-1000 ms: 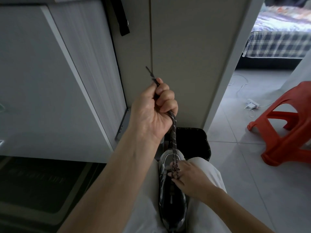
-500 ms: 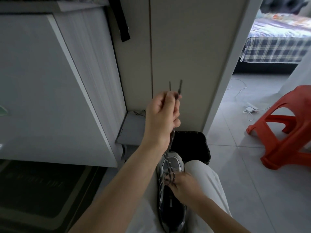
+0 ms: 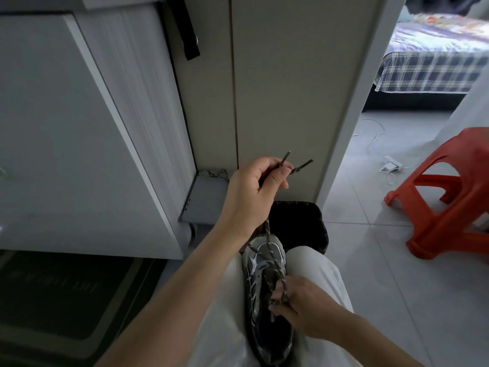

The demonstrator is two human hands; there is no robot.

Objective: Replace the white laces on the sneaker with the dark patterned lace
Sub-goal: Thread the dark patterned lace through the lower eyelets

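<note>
Since a second ago the left hand [image 3: 251,197] has dropped lower, and both stiff tips of the dark patterned lace [image 3: 269,238] now stick out past its fingers where one showed before. At far left a white cabinet door [image 3: 66,128] angles in, its lower edge over a dark mat [image 3: 53,290] on the floor. A grey ledge [image 3: 206,200] juts from the cabinet's foot, just beside the left wrist, so little room is left on that side. The left hand is raised in front of the beige panel [image 3: 285,88], fingers curled and pinching both lace ends against the thumb. From under it the two strands run down, slack and crossing, to the sneaker [image 3: 260,292]. The shoe lies along the middle of the lap, wedged between the pale trouser legs [image 3: 315,266], toe pointing away. The right hand [image 3: 301,308] rests on the shoe's right edge below the left hand, its fingers curled on the lace at the eyelets. A black bin [image 3: 307,221] stands just past the toe. To the right is bare tiled floor [image 3: 383,274], then a red stool [image 3: 449,202] near the frame's edge.
</note>
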